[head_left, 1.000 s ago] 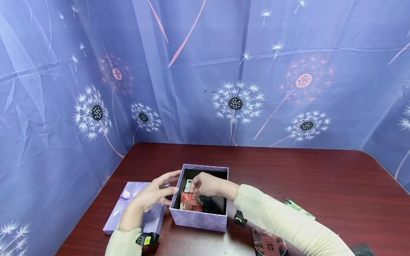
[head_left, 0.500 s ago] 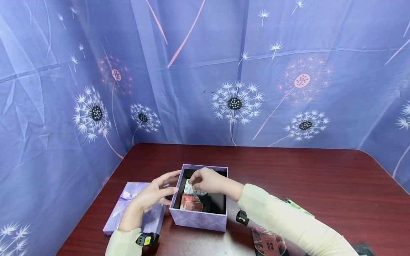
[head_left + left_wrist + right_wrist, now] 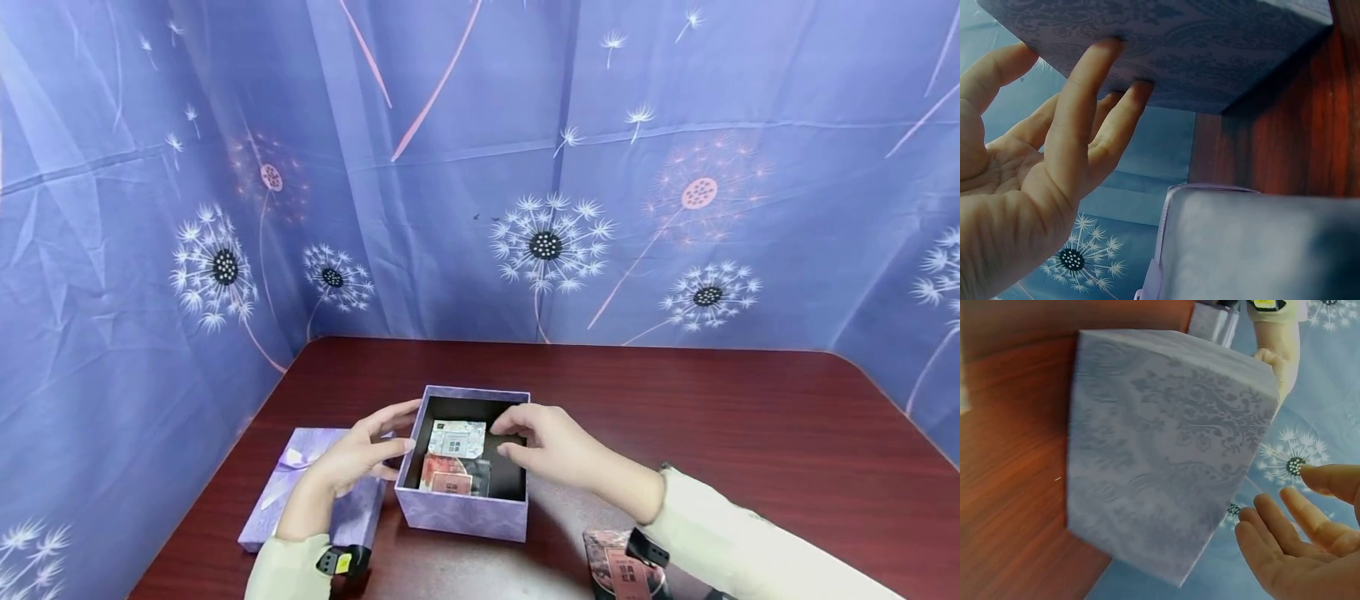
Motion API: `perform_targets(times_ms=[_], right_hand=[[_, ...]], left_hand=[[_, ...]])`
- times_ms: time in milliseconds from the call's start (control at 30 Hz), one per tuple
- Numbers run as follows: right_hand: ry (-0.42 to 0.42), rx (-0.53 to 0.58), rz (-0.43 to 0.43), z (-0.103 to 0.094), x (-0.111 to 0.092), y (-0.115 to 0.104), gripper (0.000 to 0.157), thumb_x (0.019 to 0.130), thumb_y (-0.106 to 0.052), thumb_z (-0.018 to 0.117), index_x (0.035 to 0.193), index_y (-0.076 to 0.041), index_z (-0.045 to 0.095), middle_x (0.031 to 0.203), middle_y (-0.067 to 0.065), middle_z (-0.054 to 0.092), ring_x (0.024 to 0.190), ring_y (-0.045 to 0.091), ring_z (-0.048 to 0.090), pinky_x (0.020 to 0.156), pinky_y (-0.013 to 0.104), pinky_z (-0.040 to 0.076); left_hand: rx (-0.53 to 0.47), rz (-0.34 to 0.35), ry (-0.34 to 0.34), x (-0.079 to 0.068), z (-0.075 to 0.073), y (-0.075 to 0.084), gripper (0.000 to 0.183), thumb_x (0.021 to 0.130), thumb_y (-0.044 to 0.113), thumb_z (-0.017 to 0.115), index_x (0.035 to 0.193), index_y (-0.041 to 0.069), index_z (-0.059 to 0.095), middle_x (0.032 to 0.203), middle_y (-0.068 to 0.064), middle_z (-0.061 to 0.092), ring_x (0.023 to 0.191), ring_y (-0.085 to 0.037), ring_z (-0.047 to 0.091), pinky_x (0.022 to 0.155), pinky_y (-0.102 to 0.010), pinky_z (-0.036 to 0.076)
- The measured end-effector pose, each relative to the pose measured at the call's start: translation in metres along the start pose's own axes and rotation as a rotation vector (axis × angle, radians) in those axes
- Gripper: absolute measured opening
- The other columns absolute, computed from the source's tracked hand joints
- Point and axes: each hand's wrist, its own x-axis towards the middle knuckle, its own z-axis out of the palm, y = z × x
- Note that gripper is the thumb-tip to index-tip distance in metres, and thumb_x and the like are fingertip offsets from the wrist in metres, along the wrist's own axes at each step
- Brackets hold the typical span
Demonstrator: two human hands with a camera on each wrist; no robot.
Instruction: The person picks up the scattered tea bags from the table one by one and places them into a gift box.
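A lilac box (image 3: 465, 515) with a dark inside stands uncovered on the table. Inside it, a pale floral flat packet (image 3: 459, 440) lies behind a red-and-black flat packet (image 3: 450, 481), both with printed labels. My left hand (image 3: 351, 458) rests its fingertips against the box's left side; the left wrist view shows the spread fingers touching the patterned wall (image 3: 1210, 56). Over the box's right rim hovers my right hand (image 3: 553, 446), fingers loosely bent and holding nothing. In the right wrist view its fingers (image 3: 1263, 525) are beside the box, with a gap between.
The lilac lid (image 3: 262, 508) with a ribbon bow lies left of the box, partly behind the left forearm. Another red-and-black packet (image 3: 611, 554) lies at the front right, partly under the right wrist camera (image 3: 647, 548). A dandelion-print curtain (image 3: 450, 208) stands behind the table (image 3: 675, 400).
My right hand has let go of the pale floral packet, now lying flat in the box, and has drawn back rightward to the rim. The left hand stays at the box's side.
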Motion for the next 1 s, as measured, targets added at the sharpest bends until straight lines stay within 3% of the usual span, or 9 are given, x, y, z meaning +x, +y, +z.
perform_targets(times_ms=[167,300,533,667,767,900,1000], right_hand=[[0.095,-0.144,-0.075,-0.011,-0.032,0.004,0.014,0.083,-0.005,0.068,0.097,-0.005,0.067,0.095,0.003,0.069,0.092,0.02,0.065,0.083,0.035,0.052],[0.129,-0.245,-0.02,-0.016,-0.056,0.007,0.015,0.081,-0.007,0.07,0.096,-0.008,0.067,0.093,0.001,0.068,0.088,0.019,0.064,0.079,0.035,0.053],[0.078,-0.313,0.09,-0.019,-0.084,0.012,0.014,0.082,-0.01,0.071,0.094,-0.009,0.065,0.088,-0.001,0.066,0.08,0.016,0.062,0.068,0.031,0.052],[0.014,-0.317,0.156,-0.019,-0.096,0.015,0.011,0.083,-0.011,0.07,0.09,-0.007,0.063,0.082,-0.001,0.064,0.068,0.007,0.056,0.059,0.025,0.05],[-0.01,-0.401,0.173,-0.016,-0.105,0.017,0.014,0.082,-0.015,0.071,0.086,-0.005,0.062,0.077,0.0,0.062,0.063,0.005,0.054,0.054,0.022,0.048],[-0.016,-0.599,0.141,-0.009,-0.118,0.022,0.023,0.079,-0.024,0.073,0.08,-0.002,0.064,0.068,-0.001,0.059,0.059,0.01,0.056,0.05,0.022,0.049],[-0.032,-0.661,0.192,-0.003,-0.129,0.025,0.029,0.077,-0.03,0.074,0.07,-0.006,0.06,0.06,-0.005,0.051,0.053,0.007,0.05,0.043,0.022,0.045]], left_hand=[[0.003,0.008,-0.01,0.001,0.0,-0.001,0.065,0.093,0.013,0.059,0.149,0.006,0.027,0.147,-0.031,0.029,0.116,-0.036,0.052,0.077,-0.05,0.054],[0.004,0.002,-0.009,0.002,0.001,-0.003,0.065,0.093,0.013,0.059,0.149,0.007,0.027,0.148,-0.03,0.029,0.118,-0.036,0.051,0.078,-0.05,0.054],[-0.007,0.0,0.004,0.0,0.001,-0.002,0.065,0.093,0.013,0.059,0.149,0.007,0.027,0.148,-0.03,0.028,0.118,-0.035,0.051,0.079,-0.05,0.053],[-0.014,0.006,0.0,-0.002,0.002,-0.001,0.065,0.094,0.012,0.058,0.15,0.006,0.026,0.149,-0.031,0.026,0.119,-0.036,0.049,0.079,-0.051,0.053],[-0.02,0.006,0.001,-0.002,0.003,-0.001,0.065,0.094,0.012,0.058,0.15,0.006,0.026,0.149,-0.031,0.026,0.12,-0.037,0.048,0.079,-0.051,0.053],[-0.013,0.008,0.001,-0.002,0.002,-0.001,0.064,0.094,0.012,0.058,0.149,0.006,0.026,0.148,-0.031,0.027,0.12,-0.037,0.048,0.079,-0.05,0.053],[-0.01,0.011,-0.002,-0.002,0.002,-0.001,0.064,0.094,0.012,0.058,0.149,0.005,0.026,0.148,-0.031,0.027,0.12,-0.037,0.048,0.079,-0.05,0.053]])
